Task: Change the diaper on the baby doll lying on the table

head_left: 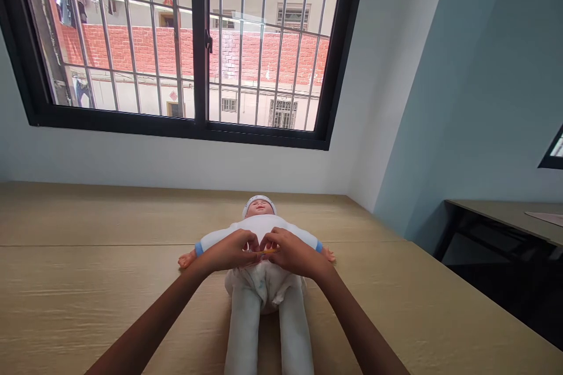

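A baby doll (260, 222) lies on its back on the table, head toward the window, in a white cap and a white top with blue cuffs. Around its hips is a bulky white diaper (266, 284). My left hand (240, 249) and my right hand (284, 251) meet over its waist, fingers bent and pinched at the diaper's upper edge. A thin yellow-orange strip (267, 251) shows between the fingertips. The fingers partly cover the strip and the waist edge. The doll's pale legs (244, 334) point toward me, slightly apart.
The wooden table (109, 287) reaches the wall, with a seam running across it. Above is a black-framed window (201, 41) with bars outside. Off to the right, past the table's edge, stands another dark-legged table (492, 214).
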A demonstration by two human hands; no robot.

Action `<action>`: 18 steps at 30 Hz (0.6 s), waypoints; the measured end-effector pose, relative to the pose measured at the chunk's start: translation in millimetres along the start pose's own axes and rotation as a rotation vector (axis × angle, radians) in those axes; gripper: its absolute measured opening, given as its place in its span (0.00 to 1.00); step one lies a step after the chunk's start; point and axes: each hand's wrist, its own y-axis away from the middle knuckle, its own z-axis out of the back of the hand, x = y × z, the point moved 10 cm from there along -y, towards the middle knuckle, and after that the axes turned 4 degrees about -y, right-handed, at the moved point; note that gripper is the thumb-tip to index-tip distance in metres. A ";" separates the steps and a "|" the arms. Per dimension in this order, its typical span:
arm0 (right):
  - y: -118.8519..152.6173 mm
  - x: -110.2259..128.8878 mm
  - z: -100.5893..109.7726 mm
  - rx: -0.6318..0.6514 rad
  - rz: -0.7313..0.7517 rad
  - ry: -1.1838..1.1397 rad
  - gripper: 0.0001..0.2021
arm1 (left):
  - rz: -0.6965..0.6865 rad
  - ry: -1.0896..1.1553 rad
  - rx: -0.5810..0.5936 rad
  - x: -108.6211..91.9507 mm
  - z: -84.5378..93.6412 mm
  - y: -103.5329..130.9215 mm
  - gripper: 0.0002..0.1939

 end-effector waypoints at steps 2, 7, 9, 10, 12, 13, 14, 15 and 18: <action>0.0 -0.9 -1.1 0.011 0.013 -0.030 0.07 | -0.017 -0.024 0.003 2.9 0.9 -1.6 0.12; 0.3 -3.4 -4.8 0.035 0.008 -0.057 0.09 | -0.040 -0.091 0.011 7.3 1.4 -3.6 0.12; 0.6 -2.8 -5.8 0.050 0.004 -0.058 0.10 | -0.037 -0.094 0.020 7.1 0.9 -3.2 0.11; 0.8 -2.3 -5.9 0.055 0.001 -0.057 0.10 | -0.041 -0.096 0.024 6.4 0.7 -2.9 0.11; 1.3 -1.9 -5.9 0.064 -0.017 -0.052 0.10 | -0.054 -0.101 0.029 4.8 0.5 -2.5 0.11; 1.6 -2.1 -5.9 0.068 -0.032 -0.048 0.10 | -0.058 -0.107 0.029 4.4 0.6 -2.6 0.11; 1.9 -2.6 -5.8 0.070 -0.049 -0.043 0.10 | -0.062 -0.113 0.028 4.3 0.9 -2.8 0.11; 2.2 -2.8 -5.6 0.070 -0.064 -0.038 0.10 | -0.064 -0.120 0.026 4.4 1.2 -3.1 0.11; 2.8 -2.1 -4.2 0.053 -0.084 -0.024 0.09 | -0.071 -0.127 0.020 4.5 1.9 -3.9 0.12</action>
